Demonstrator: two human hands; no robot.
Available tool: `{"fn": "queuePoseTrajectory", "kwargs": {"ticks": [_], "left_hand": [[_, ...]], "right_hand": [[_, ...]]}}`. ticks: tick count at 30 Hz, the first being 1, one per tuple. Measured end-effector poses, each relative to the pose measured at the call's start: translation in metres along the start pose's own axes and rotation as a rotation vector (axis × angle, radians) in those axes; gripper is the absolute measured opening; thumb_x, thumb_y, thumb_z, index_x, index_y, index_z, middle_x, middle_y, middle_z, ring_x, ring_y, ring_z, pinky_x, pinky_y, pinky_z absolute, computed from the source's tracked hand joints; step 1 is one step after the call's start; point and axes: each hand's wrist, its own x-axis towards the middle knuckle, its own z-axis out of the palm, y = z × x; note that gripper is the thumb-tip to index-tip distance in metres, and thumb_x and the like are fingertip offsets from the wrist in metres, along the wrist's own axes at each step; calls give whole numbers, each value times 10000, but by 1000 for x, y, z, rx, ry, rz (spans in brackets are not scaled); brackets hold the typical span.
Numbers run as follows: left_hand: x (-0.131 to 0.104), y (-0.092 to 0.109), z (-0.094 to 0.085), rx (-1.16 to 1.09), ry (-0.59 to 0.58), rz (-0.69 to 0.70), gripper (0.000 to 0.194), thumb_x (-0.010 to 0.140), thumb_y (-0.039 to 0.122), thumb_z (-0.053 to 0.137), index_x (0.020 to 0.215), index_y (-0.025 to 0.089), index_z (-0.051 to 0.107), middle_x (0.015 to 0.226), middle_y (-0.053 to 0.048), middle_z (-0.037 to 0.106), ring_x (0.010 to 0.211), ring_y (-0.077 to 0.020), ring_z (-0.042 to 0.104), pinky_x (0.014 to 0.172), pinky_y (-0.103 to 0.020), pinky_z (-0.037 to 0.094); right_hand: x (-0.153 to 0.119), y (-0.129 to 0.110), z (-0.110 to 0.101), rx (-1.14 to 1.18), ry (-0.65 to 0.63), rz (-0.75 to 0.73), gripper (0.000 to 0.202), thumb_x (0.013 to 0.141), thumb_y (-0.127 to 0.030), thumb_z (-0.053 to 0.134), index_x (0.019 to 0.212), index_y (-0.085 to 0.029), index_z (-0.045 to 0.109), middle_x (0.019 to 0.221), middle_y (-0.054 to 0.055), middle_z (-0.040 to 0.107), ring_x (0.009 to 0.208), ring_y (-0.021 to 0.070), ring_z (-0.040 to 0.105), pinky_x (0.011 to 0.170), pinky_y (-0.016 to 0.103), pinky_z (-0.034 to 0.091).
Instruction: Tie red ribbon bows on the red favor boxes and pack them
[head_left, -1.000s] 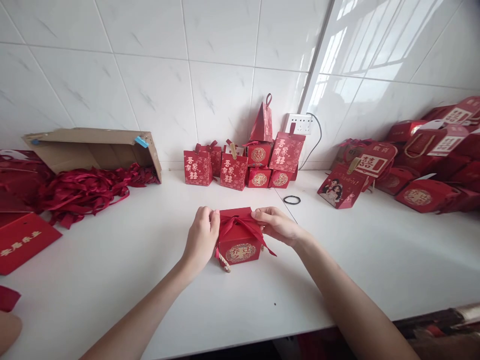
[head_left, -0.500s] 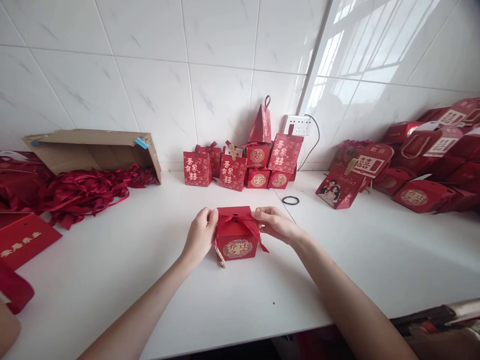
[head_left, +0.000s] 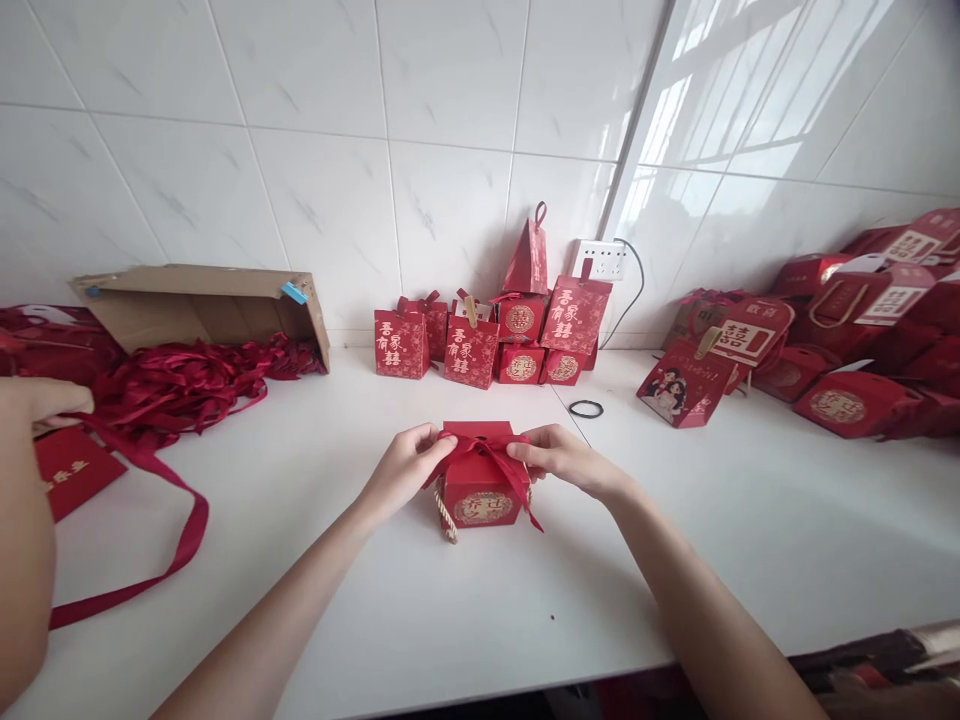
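Observation:
A small red gift box [head_left: 484, 505] with a round gold emblem stands upright on the white table. Across its top runs a red ribbon [head_left: 487, 447], crossed in a bow-like knot at the front with a tail hanging down the right side. My left hand [head_left: 412, 460] pinches the ribbon at the left of the knot. On the other side, my right hand [head_left: 559, 458] pinches the ribbon between thumb and fingers. A twisted cream-and-gold cord [head_left: 445, 515] dangles at the box's left edge.
Another person's hand [head_left: 60, 400] holds a long red ribbon at the left. Behind it, a cardboard box [head_left: 202, 285] lies beside a ribbon heap [head_left: 187, 385]. Finished red boxes [head_left: 472, 350] stand by the wall; more boxes [head_left: 840, 405] pile up right. A black ring [head_left: 586, 409] lies on the table.
Both my hands have drawn the ribbon into loops at the box's top, my left hand shifting slightly right. The other person's hand has come into view with a ribbon at the left.

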Motion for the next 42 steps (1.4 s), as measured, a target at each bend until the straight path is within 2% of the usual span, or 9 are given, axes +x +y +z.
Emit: {"fn": "queuePoseTrajectory", "kwargs": {"ticks": [8, 11, 13, 15, 19, 23, 28, 34, 42], "left_hand": [[4, -4, 0, -140, -5, -19, 304, 710, 433, 565, 603, 170, 455, 613, 28, 470, 603, -122, 462, 601, -248, 387], [4, -5, 2, -83, 33, 22, 320, 733, 439, 525, 578, 176, 431, 574, 33, 448, 572, -121, 452, 571, -247, 381], [4, -7, 4, 6, 94, 58, 315, 737, 428, 522, 574, 182, 410, 552, 43, 424, 542, -113, 436, 541, -238, 366], [4, -9, 7, 69, 167, 98, 246, 720, 394, 548, 642, 185, 444, 618, 34, 483, 573, -120, 475, 554, -238, 387], [4, -13, 11, -4, 207, 203, 243, 729, 328, 534, 929, 194, 504, 1036, -48, 568, 869, -169, 582, 738, -281, 467], [7, -12, 11, -65, 121, 226, 202, 755, 305, 483, 902, 185, 552, 1109, -63, 573, 1056, -200, 548, 874, -305, 447], [11, -10, 10, -115, 123, 159, 182, 714, 305, 525, 808, 169, 598, 1049, -68, 614, 1031, -220, 564, 924, -329, 412], [8, -10, 9, -163, 128, 187, 151, 685, 302, 550, 743, 169, 593, 1039, -67, 613, 993, -220, 571, 854, -312, 443], [8, -13, 8, -113, 133, 214, 114, 697, 264, 512, 741, 171, 560, 1000, -65, 606, 963, -215, 579, 820, -316, 465]], "right_hand": [[1, 4, -7, 51, -77, -36, 406, 747, -529, 591, 632, -151, 497, 595, -31, 426, 556, 82, 362, 568, 255, 306], [-2, 0, -5, -38, 189, -98, 424, 793, -562, 502, 631, -174, 448, 596, -36, 394, 560, 94, 352, 561, 257, 306], [-5, -5, 5, -135, 470, -232, 372, 828, -519, 465, 659, -189, 436, 622, -30, 410, 587, 112, 380, 578, 264, 333], [-8, -11, 20, -320, 578, -426, 258, 826, -438, 497, 740, -195, 494, 719, 5, 500, 698, 150, 461, 656, 294, 389], [-8, -13, 51, -784, 394, -728, 357, 768, -336, 586, 1084, -173, 547, 1013, 104, 566, 973, 239, 489, 870, 418, 391], [-2, -4, 59, -990, 375, -776, 377, 774, -272, 565, 1127, -142, 535, 921, 103, 570, 867, 224, 495, 883, 457, 382], [-1, 1, 56, -943, 384, -791, 84, 780, -220, 541, 839, -164, 562, 816, 65, 532, 805, 197, 471, 830, 401, 407], [-5, -2, 56, -926, 347, -735, 295, 770, -239, 551, 1043, -127, 553, 867, 93, 520, 819, 217, 464, 770, 399, 420], [-6, -1, 54, -856, 347, -784, 118, 754, -185, 555, 871, -166, 544, 892, 84, 527, 838, 195, 484, 780, 364, 419]]}}
